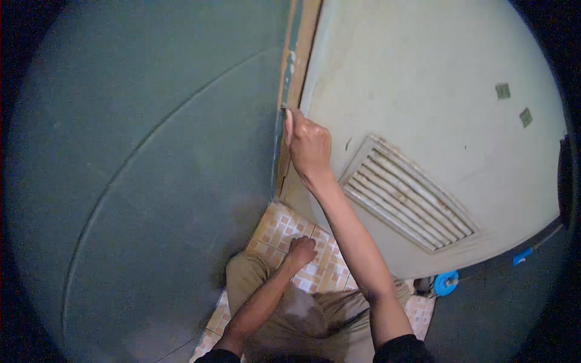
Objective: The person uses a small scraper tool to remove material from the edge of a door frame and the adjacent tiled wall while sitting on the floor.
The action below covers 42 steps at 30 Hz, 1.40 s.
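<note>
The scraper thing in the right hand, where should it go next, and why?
Probably a short stroke further along the wooden door-frame edge. The right hand presses a small tool against that strip, where green paint remains beside bare wood. The left hand hangs low in a fist above the tiled floor, away from the work. I cannot tell exactly what kind of tool it is.

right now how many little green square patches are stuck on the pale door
2. One green patch sits near the upper right of the pale door; the other green patch lies just below and right of it. More could be hidden beyond the picture's dark rim.
</note>
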Motion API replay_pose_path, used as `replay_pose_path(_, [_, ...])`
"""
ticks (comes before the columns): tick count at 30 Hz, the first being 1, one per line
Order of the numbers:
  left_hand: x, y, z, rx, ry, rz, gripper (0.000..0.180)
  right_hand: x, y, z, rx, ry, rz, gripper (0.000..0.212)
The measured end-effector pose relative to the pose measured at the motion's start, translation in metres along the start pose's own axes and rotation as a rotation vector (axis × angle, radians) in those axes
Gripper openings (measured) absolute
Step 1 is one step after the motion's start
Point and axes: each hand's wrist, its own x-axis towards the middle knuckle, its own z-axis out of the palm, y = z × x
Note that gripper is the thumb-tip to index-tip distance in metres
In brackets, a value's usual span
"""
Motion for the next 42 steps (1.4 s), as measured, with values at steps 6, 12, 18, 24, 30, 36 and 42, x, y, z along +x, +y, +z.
replay_pose_path(6, [0.007, -0.011, 0.017, -0.032, 0.054, 0.055, 0.042, -0.044, 0.010, 0.024, -0.024, -0.158, 0.000, 0.024])
replay_pose_path(12, [0.005, -0.020, 0.023, -0.139, 0.078, 0.084, 0.041, -0.046, 0.010, 0.024, 0.007, -0.209, 0.041, 0.024])
replay_pose_path(18, [-0.001, -0.004, 0.001, 0.011, -0.037, 0.014, 0.040, 0.019, 0.003, -0.011, 0.059, 0.002, -0.017, 0.022])
replay_pose_path(24, [0.000, -0.003, 0.007, 0.033, 0.041, 0.031, 0.038, 0.008, 0.005, -0.003, 0.036, 0.039, -0.026, 0.023])
replay_pose_path(30, [0.003, -0.007, 0.014, -0.019, 0.004, 0.028, 0.038, -0.038, 0.015, 0.021, 0.035, -0.096, -0.021, 0.022])
replay_pose_path(36, [0.008, -0.015, 0.021, -0.090, 0.037, 0.021, 0.041, -0.058, 0.012, 0.032, 0.005, -0.257, 0.010, 0.014])
replay_pose_path(42, [-0.001, 0.000, -0.001, -0.016, 0.017, 0.019, 0.042, -0.023, 0.012, 0.020, 0.023, -0.164, -0.053, 0.017])
